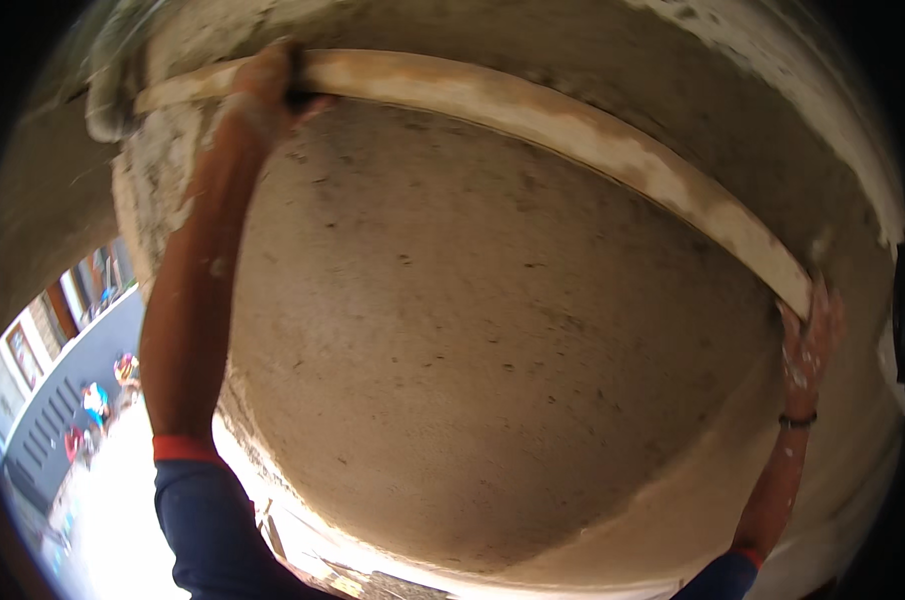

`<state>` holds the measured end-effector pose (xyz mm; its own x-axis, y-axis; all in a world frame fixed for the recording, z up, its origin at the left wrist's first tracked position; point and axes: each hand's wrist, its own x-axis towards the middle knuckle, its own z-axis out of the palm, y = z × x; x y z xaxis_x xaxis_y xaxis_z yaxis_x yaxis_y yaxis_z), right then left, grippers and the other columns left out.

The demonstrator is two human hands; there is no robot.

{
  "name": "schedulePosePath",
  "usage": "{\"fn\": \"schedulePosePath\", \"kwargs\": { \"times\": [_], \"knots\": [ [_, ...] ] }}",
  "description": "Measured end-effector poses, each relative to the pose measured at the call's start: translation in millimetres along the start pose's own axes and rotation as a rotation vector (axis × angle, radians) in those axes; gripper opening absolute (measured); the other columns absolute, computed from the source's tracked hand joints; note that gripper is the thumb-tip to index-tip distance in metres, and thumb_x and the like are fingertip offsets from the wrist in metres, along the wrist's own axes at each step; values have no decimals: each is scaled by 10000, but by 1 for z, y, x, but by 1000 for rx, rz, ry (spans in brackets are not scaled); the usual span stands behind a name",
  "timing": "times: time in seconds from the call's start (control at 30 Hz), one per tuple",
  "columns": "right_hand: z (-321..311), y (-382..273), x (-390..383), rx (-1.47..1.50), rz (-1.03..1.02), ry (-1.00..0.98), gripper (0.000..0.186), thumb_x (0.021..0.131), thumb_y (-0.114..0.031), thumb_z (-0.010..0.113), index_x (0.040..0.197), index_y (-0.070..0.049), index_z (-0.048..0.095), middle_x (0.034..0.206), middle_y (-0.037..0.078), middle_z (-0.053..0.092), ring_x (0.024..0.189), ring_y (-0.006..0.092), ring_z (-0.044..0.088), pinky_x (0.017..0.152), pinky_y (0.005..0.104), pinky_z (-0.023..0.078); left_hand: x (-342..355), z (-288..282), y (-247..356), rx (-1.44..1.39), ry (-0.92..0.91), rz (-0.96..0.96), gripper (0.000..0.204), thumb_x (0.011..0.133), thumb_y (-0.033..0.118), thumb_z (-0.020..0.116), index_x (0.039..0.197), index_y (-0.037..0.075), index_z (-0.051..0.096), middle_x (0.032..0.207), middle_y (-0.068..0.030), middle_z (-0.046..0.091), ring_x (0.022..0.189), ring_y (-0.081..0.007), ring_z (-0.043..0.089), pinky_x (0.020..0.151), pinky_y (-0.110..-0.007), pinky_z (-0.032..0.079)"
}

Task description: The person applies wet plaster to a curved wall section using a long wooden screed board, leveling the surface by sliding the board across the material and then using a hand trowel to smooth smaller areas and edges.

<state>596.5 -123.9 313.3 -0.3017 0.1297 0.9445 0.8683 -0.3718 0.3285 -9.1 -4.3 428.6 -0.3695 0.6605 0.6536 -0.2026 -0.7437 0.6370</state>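
Note:
Both my arms reach up to a long, pale wooden straightedge board (533, 115), smeared with plaster, that lies against a rough grey-brown plastered wall (473, 330). Near the board's left end my left hand (273, 78) is closed around it, thumb below the lower edge. At the far right end my right hand (811, 335) grips the tip, with fingers on both sides of it. White plaster specks dot my hands and forearms. A dark band circles my right wrist.
A grey pipe (108, 90) runs beside the board's left end. The wall's broken edge (158, 180) is at the left. Beyond it, far below, several people (96, 402) are near a grey boundary wall (68, 385) in bright light. Boards and debris (348, 583) lie at the bottom.

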Motion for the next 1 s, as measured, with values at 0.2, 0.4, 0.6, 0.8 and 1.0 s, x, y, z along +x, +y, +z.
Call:
{"fn": "schedulePosePath", "kwargs": {
  "times": [0.2, 0.4, 0.6, 0.8, 1.0],
  "knots": [
    [-21, -29, 24, 158, 16, 5, 567, 757, -295, 653, 1257, -104, 467, 1168, 197, 469, 1070, 379, 409, 905, 487, 295, -21, -12, 3, -40, 11, -4, 241, 870, 270, 530, 926, 35, 521, 776, -89, 582, 578, -198, 598, 456, -272, 527],
    [-42, -39, -64, 224, 50, -140, 567, 665, -170, 649, 1213, -140, 506, 974, 136, 467, 971, 347, 430, 874, 478, 301, -86, -45, -65, 5, 74, -111, 253, 845, 293, 586, 960, 69, 573, 730, -32, 572, 562, -106, 568, 442, -227, 480],
    [-37, -36, -67, 234, 49, -222, 513, 648, -181, 625, 1151, -133, 539, 921, 112, 445, 908, 298, 443, 807, 441, 312, -97, -47, -80, 56, 147, -176, 252, 849, 293, 582, 975, 74, 582, 734, -11, 565, 559, -101, 568, 400, -233, 463],
    [-22, -7, 46, 130, -4, -61, 565, 792, -398, 598, 1263, -113, 468, 1252, 156, 475, 1188, 341, 384, 991, 471, 256, 12, -69, -36, -2, 17, 27, 330, 903, 236, 494, 1183, 62, 484, 916, -104, 590, 630, -158, 607, 474, -227, 533],
    [-18, 23, 121, -34, -36, 90, 660, 758, -429, 624, 1275, -65, 435, 1252, 168, 479, 1229, 347, 352, 993, 450, 253, 58, -11, 45, -22, -3, -294, 305, 764, 198, 471, 959, -18, 564, 832, -176, 608, 756, -303, 603, 544, -340, 516]
  ]
}}
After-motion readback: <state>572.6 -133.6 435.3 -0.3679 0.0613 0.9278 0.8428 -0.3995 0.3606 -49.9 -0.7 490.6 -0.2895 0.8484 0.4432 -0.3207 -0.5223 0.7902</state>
